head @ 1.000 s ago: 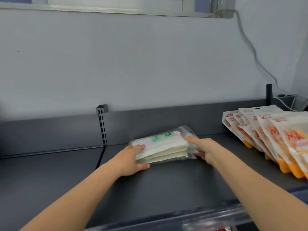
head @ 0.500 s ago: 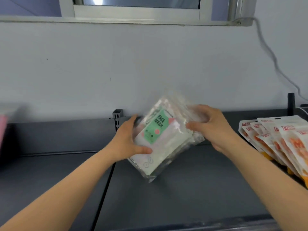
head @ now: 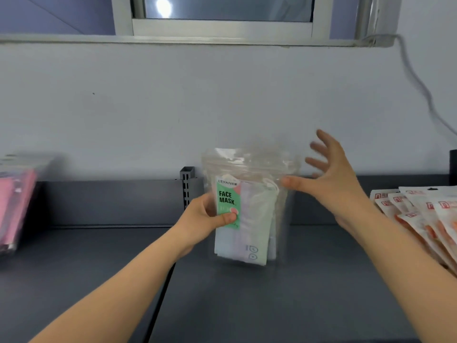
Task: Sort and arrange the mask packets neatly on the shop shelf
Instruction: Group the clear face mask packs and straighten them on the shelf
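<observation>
Much of this is hard for us to read. The clear top of the mask packet [head: 247, 206] smears into the pale wall [head: 148, 107] behind it, so its upper edge is hard to trace. Its see-through bottom edge lies so close to the dark shelf [head: 296, 305] that we cannot tell whether it touches or hangs just above. Our left hand [head: 202, 219] grips the packet at its left side; only the thumb shows, pressed on the green label [head: 226, 194], while the fingers are hidden behind the plastic. Our right hand [head: 331, 179] is blurred, its fingers spread wide and straight, holding nothing. Its thumb tip sits at the packet's upper right edge, and we cannot tell whether it actually touches. The packet stands upright in the middle of the view, in front of the shelf's back panel and just right of the slotted upright [head: 188, 186]. Its long axis is vertical, with the clear empty end up and the folded masks sunk toward the bottom. Its front faces us, and the words FACE MASK read the right way up. At the left edge some blurred pink packets [head: 14, 201] are cut off by the frame. At the right a fanned row of orange-and-white packets [head: 425, 219] lies on the shelf, well apart from the one we hold and also cut off. A cable [head: 418, 80] runs down the wall from the window frame [head: 222, 28].
</observation>
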A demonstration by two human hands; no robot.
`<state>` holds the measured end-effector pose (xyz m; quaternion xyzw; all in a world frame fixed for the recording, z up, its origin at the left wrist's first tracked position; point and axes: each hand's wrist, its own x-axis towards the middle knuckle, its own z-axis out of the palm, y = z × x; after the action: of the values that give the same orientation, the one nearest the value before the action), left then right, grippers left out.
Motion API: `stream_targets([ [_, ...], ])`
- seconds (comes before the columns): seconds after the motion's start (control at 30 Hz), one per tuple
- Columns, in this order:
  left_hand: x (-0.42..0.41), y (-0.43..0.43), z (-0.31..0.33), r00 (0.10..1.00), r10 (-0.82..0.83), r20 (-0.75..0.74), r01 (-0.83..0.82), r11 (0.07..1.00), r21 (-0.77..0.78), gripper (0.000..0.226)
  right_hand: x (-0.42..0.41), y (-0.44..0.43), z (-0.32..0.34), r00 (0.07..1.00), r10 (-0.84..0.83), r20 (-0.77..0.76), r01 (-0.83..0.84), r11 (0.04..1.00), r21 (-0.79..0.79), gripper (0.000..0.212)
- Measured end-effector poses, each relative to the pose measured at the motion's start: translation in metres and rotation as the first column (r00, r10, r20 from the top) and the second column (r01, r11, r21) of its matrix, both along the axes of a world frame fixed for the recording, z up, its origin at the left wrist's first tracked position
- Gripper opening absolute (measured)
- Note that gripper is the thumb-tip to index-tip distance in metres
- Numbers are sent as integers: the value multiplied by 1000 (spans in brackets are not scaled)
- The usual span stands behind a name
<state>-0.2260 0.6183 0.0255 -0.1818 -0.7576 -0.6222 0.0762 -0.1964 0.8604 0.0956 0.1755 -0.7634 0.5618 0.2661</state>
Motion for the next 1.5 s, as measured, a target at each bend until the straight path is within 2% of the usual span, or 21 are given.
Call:
stream_targets([
  [0.03, -1, 0, 0, 1000, 8, 7, -8, 1000, 9, 33, -4, 2, -10, 989, 49, 138, -40, 997, -71, 131],
  [0.1, 0, 2, -1, 1000, 15, 19, -15, 999, 31, 34, -8, 0, -34, 905, 224, 363, -181, 972, -149, 146],
  [0.2, 1, 8, -1, 996, 86, 11, -86, 994, 71, 37, -10, -15, -61, 820, 346, 456, -299, 938, -174, 144],
  [0.27, 5, 13, -3, 989, 148, -2, -147, 984, 97, 43, -15, -26, -72, 832, 332, 444, -287, 943, -168, 129],
  [0.37, 17, 22, -11, 985, 168, -33, -164, 982, 93, 61, -18, -48, -85, 900, 234, 368, -193, 970, -147, 99],
  [0.47, 27, 28, -18, 973, 223, -52, -218, 972, 84, 77, -14, -70, -98, 946, 106, 305, -58, 985, -162, 94],
  [0.53, 33, 26, -19, 963, 264, -47, -263, 964, 25, 89, -11, -79, -102, 945, 50, 322, 7, 985, -172, 90],
  [0.63, 42, 11, -19, 941, 322, -103, -332, 939, -93, 99, -5, -97, -99, 974, -31, 226, 64, 989, -136, 53],
  [0.7, 48, -5, -15, 904, 387, -182, -410, 906, -108, 102, -1, -114, -90, 990, -40, 134, 59, 989, -139, 40],
  [0.8, 60, -39, -6, 838, 461, -292, -497, 866, -60, 101, 4, -146, -76, 998, 15, 57, -5, 985, -173, 39],
  [1.0, 77, -134, 0, 769, 515, -378, -558, 830, -4, 86, 8, -239, -69, 988, 145, 44, -132, 968, -214, 43],
  [1.13, 79, -207, -1, 780, 499, -378, -546, 837, -20, 84, 3, -311, -71, 980, 191, 56, -176, 962, -209, 48],
  [1.23, 70, -274, 0, 812, 459, -360, -528, 841, -118, 88, -6, -373, -77, 979, 186, 87, -166, 967, -193, 50],
  [1.3, 61, -315, -2, 864, 397, -309, -475, 847, -240, 100, -13, -411, -81, 979, 164, 118, -143, 974, -174, 52],
  [1.37, 52, -351, -8, 887, 363, -285, -451, 815, -364, 112, -20, -442, -86, 976, 149, 157, -122, 978, -169, 52],
  [1.5, 32, -398, -11, 880, 338, -334, -467, 744, -478, 113, -35, -483, -86, 978, 104, 182, -75, 984, -161, 55],
])
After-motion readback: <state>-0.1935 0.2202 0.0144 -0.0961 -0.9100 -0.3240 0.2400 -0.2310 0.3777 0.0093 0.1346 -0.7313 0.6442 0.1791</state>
